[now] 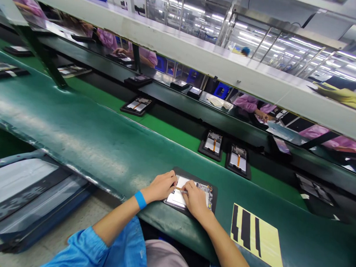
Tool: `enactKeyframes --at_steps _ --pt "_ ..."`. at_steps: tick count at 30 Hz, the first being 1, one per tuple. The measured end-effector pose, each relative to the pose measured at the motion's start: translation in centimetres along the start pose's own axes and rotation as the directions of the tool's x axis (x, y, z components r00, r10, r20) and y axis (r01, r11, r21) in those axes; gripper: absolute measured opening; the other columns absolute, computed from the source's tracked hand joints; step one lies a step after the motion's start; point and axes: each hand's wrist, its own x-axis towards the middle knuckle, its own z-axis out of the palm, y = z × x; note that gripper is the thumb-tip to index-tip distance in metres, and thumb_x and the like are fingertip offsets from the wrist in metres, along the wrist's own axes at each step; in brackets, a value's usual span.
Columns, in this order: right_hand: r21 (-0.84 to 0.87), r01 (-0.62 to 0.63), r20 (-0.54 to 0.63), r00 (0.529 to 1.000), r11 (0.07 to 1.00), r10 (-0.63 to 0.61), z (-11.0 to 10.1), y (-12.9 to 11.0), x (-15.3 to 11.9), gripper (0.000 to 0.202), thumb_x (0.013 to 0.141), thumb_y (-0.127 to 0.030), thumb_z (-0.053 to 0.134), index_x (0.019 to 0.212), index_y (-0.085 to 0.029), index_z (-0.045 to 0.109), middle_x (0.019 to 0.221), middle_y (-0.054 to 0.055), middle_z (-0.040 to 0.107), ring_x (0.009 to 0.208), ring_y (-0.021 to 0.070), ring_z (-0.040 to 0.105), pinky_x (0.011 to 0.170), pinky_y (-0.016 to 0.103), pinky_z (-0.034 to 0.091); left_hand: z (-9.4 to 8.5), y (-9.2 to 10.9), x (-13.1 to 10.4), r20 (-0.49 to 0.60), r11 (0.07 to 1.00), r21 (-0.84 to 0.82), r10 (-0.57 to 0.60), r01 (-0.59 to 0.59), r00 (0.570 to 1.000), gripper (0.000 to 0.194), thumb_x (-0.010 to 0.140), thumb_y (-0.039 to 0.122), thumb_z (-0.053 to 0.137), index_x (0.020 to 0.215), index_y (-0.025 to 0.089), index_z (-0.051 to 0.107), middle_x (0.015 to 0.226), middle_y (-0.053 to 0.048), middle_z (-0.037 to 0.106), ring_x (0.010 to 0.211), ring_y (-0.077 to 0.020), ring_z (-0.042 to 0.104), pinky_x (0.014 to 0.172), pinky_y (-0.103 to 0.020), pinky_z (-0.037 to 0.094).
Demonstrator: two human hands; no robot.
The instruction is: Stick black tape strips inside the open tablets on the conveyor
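An opened tablet-like device (203, 189) lies in a black tray on the green bench, its white battery area and circuit parts facing up. Both of my hands rest over it. My left hand (163, 185), with a blue band at the wrist, has its fingers pressed together at the device's left part, near an orange ribbon cable. Bent over the middle of the device, my right hand (195, 198) has its fingers closed around the cable's other end. What the fingertips pinch is too small to make out.
A yellow sheet with black strips (269, 241) lies to the right on the bench (106, 146). Beyond, a green conveyor (172, 131) carries several similar devices (213, 145). People in pink sleeves (246, 102) work across the line, below a white shelf (199, 55).
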Motion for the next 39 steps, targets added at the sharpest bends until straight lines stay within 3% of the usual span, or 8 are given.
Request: enactKeyframes --at_steps 5,10,16,20,27,33,39 --pt "0.065 0.09 -0.109 0.991 0.994 -0.082 0.5 0.4 -0.1 0.008 0.095 -0.017 0.061 0.096 -0.023 0.066 0.102 0.002 0.071 0.085 0.0167 0.068 0.07 0.025 0.043 0.2 -0.1 0.0 -0.003 0.993 -0.104 -0.056 0.055 0.998 0.015 0.09 0.022 0.051 0.088 0.023 0.066 0.095 -0.001 0.066 0.085 -0.0165 0.064 0.077 -0.027 0.047" --pt "0.124 0.258 -0.234 0.946 0.958 -0.224 1.7 1.2 0.1 0.012 0.099 -0.024 0.059 0.103 -0.023 0.07 0.101 0.004 0.074 0.088 0.0168 0.069 0.077 0.024 0.046 0.8 -0.4 0.6 0.003 0.975 -0.19 -0.114 0.113 0.993 0.017 0.088 0.023 0.052 0.083 0.021 0.068 0.087 0.0 0.069 0.078 -0.0142 0.064 0.07 -0.023 0.045" --pt "0.112 0.332 -0.332 0.901 0.936 -0.28 2.8 2.1 0.5 0.025 0.104 -0.027 0.051 0.095 -0.021 0.074 0.094 0.006 0.076 0.083 0.0164 0.069 0.077 0.025 0.048 0.7 -0.2 0.5 -0.027 0.966 -0.17 -0.204 0.197 0.979 0.018 0.089 0.021 0.051 0.085 0.02 0.068 0.084 0.0 0.07 0.076 -0.0147 0.064 0.071 -0.024 0.045" --pt "0.077 0.334 -0.337 0.895 0.939 -0.291 2.9 2.4 0.5 0.026 0.103 -0.026 0.051 0.097 -0.021 0.075 0.095 0.007 0.077 0.083 0.0167 0.07 0.078 0.025 0.049 0.8 0.5 -0.3 -0.093 0.96 -0.091 -0.272 0.263 0.958 0.011 0.088 0.024 0.054 0.089 0.022 0.065 0.091 -0.003 0.067 0.083 -0.0185 0.065 0.073 -0.028 0.044" --pt "0.033 0.337 -0.306 0.899 0.941 -0.312 3.1 2.6 0.4 0.021 0.098 -0.021 0.056 0.097 -0.023 0.077 0.098 0.007 0.076 0.084 0.0167 0.069 0.076 0.026 0.049 1.6 1.5 -0.2 -0.117 0.966 0.013 -0.255 0.259 0.96 0.006 0.084 0.021 0.057 0.087 0.022 0.062 0.093 -0.005 0.064 0.092 -0.0231 0.065 0.077 -0.032 0.046" --pt "0.035 0.365 -0.281 0.897 0.93 -0.341 3.0 2.5 0.4 0.026 0.102 -0.024 0.052 0.098 -0.024 0.077 0.099 0.007 0.076 0.085 0.0168 0.069 0.078 0.027 0.05 1.4 0.6 -0.6 -0.145 0.973 -0.018 -0.231 0.231 0.962 0.01 0.085 0.016 0.054 0.083 0.023 0.062 0.086 -0.002 0.064 0.08 -0.0187 0.063 0.072 -0.029 0.045" --pt "0.03 0.377 -0.256 0.898 0.926 -0.357 2.8 2.3 0.4 0.027 0.103 -0.025 0.05 0.099 -0.023 0.077 0.1 0.007 0.076 0.088 0.0171 0.07 0.08 0.027 0.051 1.8 0.0 -2.4 -0.224 0.988 -0.083 -0.147 0.132 0.963 0.016 0.087 0.012 0.051 0.09 0.023 0.063 0.098 -0.003 0.065 0.097 -0.0187 0.061 0.086 -0.03 0.048"
